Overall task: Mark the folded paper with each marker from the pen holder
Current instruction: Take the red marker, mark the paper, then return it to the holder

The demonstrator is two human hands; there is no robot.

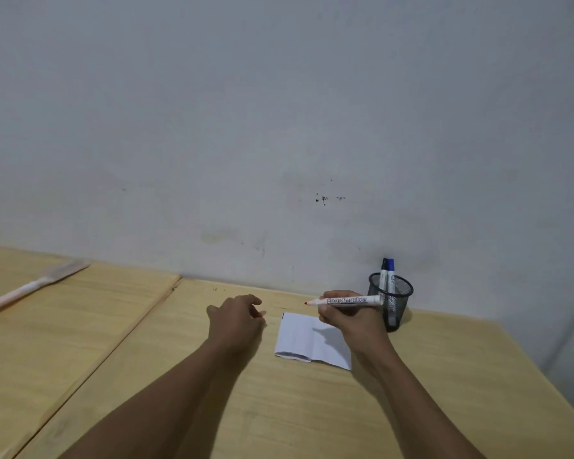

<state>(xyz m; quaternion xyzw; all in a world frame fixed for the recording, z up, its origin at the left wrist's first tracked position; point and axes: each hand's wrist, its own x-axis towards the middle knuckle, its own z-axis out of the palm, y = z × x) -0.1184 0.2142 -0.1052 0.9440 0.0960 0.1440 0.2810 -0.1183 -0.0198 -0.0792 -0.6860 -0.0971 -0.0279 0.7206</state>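
While right hand grips uncapped marker | left hand loosely curled, empty

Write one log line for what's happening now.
right hand: holds uncapped red marker | folded paper: unmarked | left hand: curled, apart

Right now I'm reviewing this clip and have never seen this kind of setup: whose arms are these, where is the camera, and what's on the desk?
No machine here: a person wears one wide-angle camera on the head, looking down at their own bare arms. The right hand holds an uncapped red-tipped marker level above the folded paper, which lies on the wooden table. The left hand is beside the paper, its fingers curled; whether it holds anything is unclear. A black mesh pen holder near the wall contains two more markers. A pale long-handled object lies far left.
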